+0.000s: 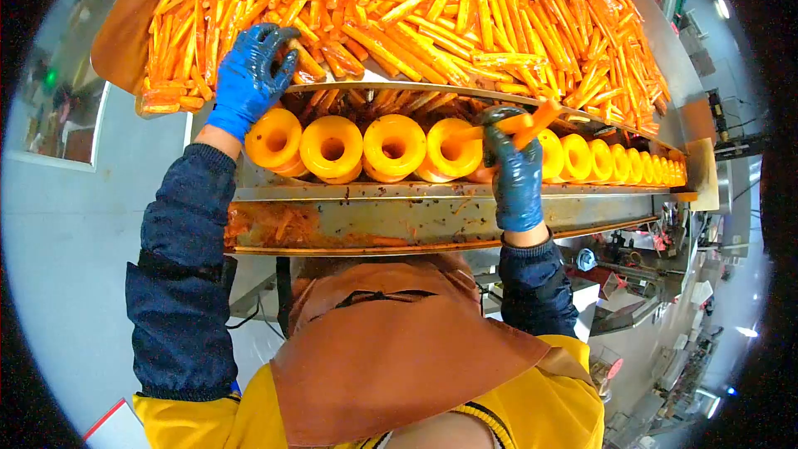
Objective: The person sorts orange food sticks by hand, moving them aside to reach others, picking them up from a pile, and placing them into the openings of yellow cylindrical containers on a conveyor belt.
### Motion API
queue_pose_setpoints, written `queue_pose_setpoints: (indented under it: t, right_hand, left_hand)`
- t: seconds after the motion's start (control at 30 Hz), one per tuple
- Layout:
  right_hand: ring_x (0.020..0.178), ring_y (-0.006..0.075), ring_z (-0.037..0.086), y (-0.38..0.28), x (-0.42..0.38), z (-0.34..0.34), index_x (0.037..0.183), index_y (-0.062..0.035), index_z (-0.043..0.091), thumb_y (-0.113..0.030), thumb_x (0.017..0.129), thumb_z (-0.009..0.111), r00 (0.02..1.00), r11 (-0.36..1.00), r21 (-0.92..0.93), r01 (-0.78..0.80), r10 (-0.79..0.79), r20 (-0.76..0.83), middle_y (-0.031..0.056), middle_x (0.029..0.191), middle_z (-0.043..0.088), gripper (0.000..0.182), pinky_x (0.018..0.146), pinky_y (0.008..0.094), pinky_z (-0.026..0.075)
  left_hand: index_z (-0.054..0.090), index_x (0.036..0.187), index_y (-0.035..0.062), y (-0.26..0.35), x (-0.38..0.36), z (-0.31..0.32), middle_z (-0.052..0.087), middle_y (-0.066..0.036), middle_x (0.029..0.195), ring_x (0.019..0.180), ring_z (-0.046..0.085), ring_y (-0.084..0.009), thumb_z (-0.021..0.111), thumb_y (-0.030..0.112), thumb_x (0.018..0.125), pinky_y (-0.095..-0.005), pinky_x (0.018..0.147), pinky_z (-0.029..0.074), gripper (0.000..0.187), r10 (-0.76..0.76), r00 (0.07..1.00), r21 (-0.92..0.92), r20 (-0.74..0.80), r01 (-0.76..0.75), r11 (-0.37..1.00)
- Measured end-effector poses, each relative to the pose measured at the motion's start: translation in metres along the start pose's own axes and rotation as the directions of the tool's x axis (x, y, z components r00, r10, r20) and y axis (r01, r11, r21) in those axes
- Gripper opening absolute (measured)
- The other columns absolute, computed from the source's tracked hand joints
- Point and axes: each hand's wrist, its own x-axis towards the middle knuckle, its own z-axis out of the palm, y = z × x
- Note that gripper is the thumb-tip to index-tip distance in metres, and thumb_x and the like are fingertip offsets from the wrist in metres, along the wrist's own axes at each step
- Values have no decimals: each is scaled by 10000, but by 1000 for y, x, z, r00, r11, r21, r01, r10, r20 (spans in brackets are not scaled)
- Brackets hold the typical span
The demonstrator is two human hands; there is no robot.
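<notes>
My left hand [256, 75], in a blue glove with dark wet fingers, is at the left edge of a big heap of orange sticks [416, 12], its fingers curled against a stick. My right hand [514, 166], gloved the same way, is closed around orange sticks [536, 125] that point up and right, above the row of yellow cups. One stick in it reaches left toward the opening of a yellow cup [451, 150]. More round yellow cups [332, 150] with central holes stand in a row between the heap and my body.
A metal ledge [374, 220] with orange scraps runs along the near side of the cups. A curved metal rim [399, 86] separates heap and cups. At the right end stands a pale block [703, 175]. Equipment lies on the floor area at right.
</notes>
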Motion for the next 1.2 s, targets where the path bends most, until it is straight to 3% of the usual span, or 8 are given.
queue_pose_setpoints:
  t: [0.17,0.3,0.37,0.43,0.7,0.83,1.0,1.2]
  right_hand:
    - [577,58,461,23,6,-11,1087,-55,660,-207,897,620,980,940,-288,-181,196,23,-31,686,542,247,526,216,376]
    - [616,90,506,13,4,15,964,-32,673,-308,940,583,984,933,-354,65,-120,-135,15,668,566,292,568,268,430]
    - [645,118,531,19,10,28,929,-20,646,-261,933,597,998,868,-497,-5,-31,-64,28,708,601,246,614,301,456]
    - [649,128,526,37,14,64,899,-23,623,-208,905,637,969,953,-173,247,-247,23,32,728,604,186,616,305,461]
    - [814,273,646,10,34,26,984,-73,684,-162,782,742,918,774,-532,342,-154,366,129,916,666,228,742,350,522]
    - [1030,307,600,-39,95,-28,1128,-128,640,-143,747,691,851,-21,-910,413,-346,394,116,1111,632,385,880,404,493]
    - [1009,315,608,-56,139,-13,1090,-108,627,-203,691,751,830,-343,-759,553,144,540,130,1060,632,428,832,399,513]
    - [897,342,636,-47,145,-10,1064,-101,627,-203,708,718,806,-245,-769,590,132,576,150,968,636,382,753,436,522]
  left_hand:
    - [647,1070,167,-5,0,4,581,-98,1022,946,574,-305,656,203,820,-400,802,504,253,31,999,41,-14,-30,999]
    - [648,1076,166,-6,-2,6,583,-106,1046,989,571,-311,656,212,820,-407,828,500,260,18,1000,49,-15,-17,999]
    - [649,1078,163,-8,-2,8,585,-108,1053,1001,569,-313,655,214,821,-410,836,499,262,9,1000,65,-9,-9,998]
    - [649,1078,162,-10,-2,8,585,-112,1057,997,569,-317,655,217,821,-415,838,497,263,-3,1000,30,17,2,1000]
    - [628,1098,129,-4,0,2,592,-139,1052,997,574,-337,638,168,823,-414,860,483,278,17,1000,16,4,-17,1000]
    - [644,1077,154,-1,1,1,589,-104,1042,989,570,-317,664,200,808,-408,822,502,273,23,1000,22,-1,-23,999]
    - [640,1086,153,-3,0,2,589,-112,1033,976,569,-322,654,192,813,-414,827,494,276,-2,1000,7,8,2,1000]
    - [641,1090,144,-1,2,0,594,-124,1052,1000,566,-332,648,184,817,-420,852,488,276,-23,999,34,40,22,999]
